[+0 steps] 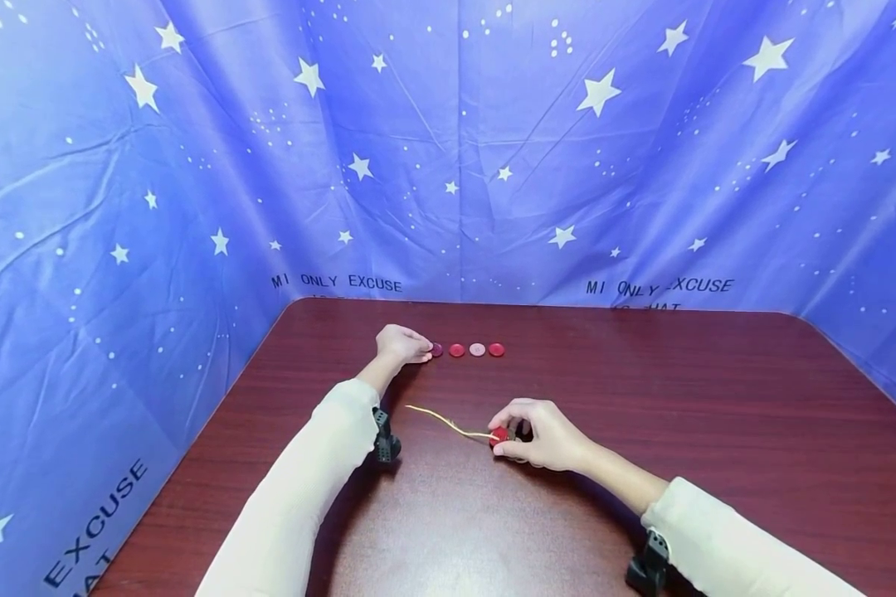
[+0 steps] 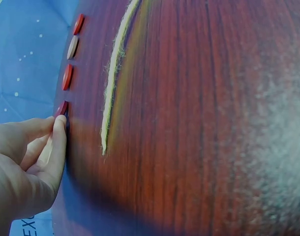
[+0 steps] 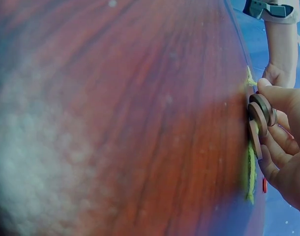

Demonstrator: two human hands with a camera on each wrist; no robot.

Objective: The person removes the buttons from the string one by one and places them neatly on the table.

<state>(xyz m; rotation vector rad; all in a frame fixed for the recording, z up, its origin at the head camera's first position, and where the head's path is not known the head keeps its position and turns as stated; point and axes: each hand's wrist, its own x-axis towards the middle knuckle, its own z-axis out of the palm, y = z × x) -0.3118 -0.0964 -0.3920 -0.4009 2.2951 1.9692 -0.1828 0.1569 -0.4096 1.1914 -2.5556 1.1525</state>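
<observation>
My left hand is at the far side of the table, where its thumb and fingertips pinch the edge of a dark maroon button. That button is the left end of a row with a red button, a pale pink button and another red button. Nearer to me, my right hand holds a red button with a yellow string at it. Several brown buttons sit together on the string below the right fingers in the right wrist view. The string's loose end trails leftward over the tabletop.
The dark red-brown wooden table spreads under both hands. A blue curtain with white stars hangs behind and at the left side. Black wrist cameras are strapped at the white sleeves.
</observation>
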